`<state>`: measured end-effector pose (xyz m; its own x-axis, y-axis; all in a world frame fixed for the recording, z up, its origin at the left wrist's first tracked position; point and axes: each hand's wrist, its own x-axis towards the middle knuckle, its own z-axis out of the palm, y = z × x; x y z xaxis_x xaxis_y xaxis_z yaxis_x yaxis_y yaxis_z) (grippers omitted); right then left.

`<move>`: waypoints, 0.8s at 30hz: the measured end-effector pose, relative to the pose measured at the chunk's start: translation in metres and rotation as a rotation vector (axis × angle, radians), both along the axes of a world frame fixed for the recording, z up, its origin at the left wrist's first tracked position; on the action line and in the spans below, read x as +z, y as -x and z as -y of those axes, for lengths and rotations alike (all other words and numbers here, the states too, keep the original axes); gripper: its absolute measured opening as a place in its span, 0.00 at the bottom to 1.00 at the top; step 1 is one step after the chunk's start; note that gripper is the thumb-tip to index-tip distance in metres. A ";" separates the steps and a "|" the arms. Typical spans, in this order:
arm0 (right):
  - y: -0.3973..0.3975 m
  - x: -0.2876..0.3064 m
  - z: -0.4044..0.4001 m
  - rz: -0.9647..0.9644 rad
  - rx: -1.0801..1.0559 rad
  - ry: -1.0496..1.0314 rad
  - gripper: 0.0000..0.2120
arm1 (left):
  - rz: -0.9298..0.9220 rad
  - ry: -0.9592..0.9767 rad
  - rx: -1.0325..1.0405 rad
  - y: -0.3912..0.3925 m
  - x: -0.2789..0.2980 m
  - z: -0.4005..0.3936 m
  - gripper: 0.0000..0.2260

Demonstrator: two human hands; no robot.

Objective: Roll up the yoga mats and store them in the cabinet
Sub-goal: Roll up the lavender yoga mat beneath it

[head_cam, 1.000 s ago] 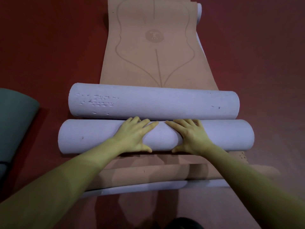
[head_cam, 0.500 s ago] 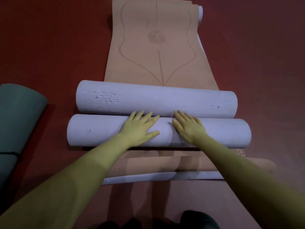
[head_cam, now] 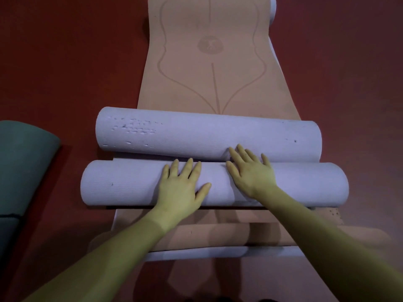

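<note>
Two lavender mat rolls lie side by side across a tan mat (head_cam: 213,68) that stretches away from me on the red floor. The near roll (head_cam: 122,184) sits just in front of the far roll (head_cam: 196,134), which has pitted marks near its left end. My left hand (head_cam: 181,188) lies flat on top of the near roll with fingers straight. My right hand (head_cam: 250,173) presses flat on the same roll, its fingertips touching the far roll. Below the near roll, tan and lavender mat edges (head_cam: 218,249) lie flat towards me.
A dark green rolled mat (head_cam: 21,162) lies on the floor at the left edge. Red floor (head_cam: 349,83) surrounds the mats on both sides. No cabinet is in view.
Both hands have slid forward over the near roll, and the roll has turned away from me toward the far roll. My right fingertips now reach the far roll.
</note>
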<state>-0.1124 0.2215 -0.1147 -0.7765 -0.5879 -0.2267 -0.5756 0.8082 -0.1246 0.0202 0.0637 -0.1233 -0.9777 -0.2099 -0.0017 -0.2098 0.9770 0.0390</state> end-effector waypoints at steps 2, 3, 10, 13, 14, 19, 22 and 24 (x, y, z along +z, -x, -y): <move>-0.009 0.000 -0.005 -0.007 0.005 -0.005 0.38 | -0.001 0.003 0.001 -0.006 0.001 -0.005 0.28; -0.009 0.001 -0.005 0.007 -0.001 0.006 0.36 | 0.001 -0.004 0.013 -0.007 0.002 -0.007 0.28; 0.004 0.002 0.005 0.026 -0.042 0.034 0.28 | 0.074 -0.046 0.036 -0.011 0.006 -0.010 0.30; 0.017 0.003 0.017 -0.024 -0.122 0.041 0.27 | 0.088 -0.082 0.093 0.008 0.010 -0.005 0.35; 0.024 0.004 0.021 -0.031 -0.150 0.042 0.27 | 0.119 -0.065 0.101 0.017 0.011 -0.002 0.38; 0.054 0.004 0.031 0.001 -0.147 0.105 0.28 | 0.150 -0.046 0.132 0.056 0.004 0.017 0.31; 0.068 0.001 0.032 0.017 -0.154 0.180 0.30 | 0.195 -0.101 0.143 0.084 0.004 0.032 0.29; 0.073 -0.002 0.030 -0.008 -0.132 0.151 0.30 | 0.230 -0.147 0.144 0.102 0.004 0.042 0.29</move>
<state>-0.1851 0.1912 -0.1166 -0.8507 -0.5074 -0.1375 -0.4669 0.8495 -0.2458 -0.0813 0.0218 -0.1194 -0.9083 -0.3277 -0.2601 -0.3657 0.9239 0.1129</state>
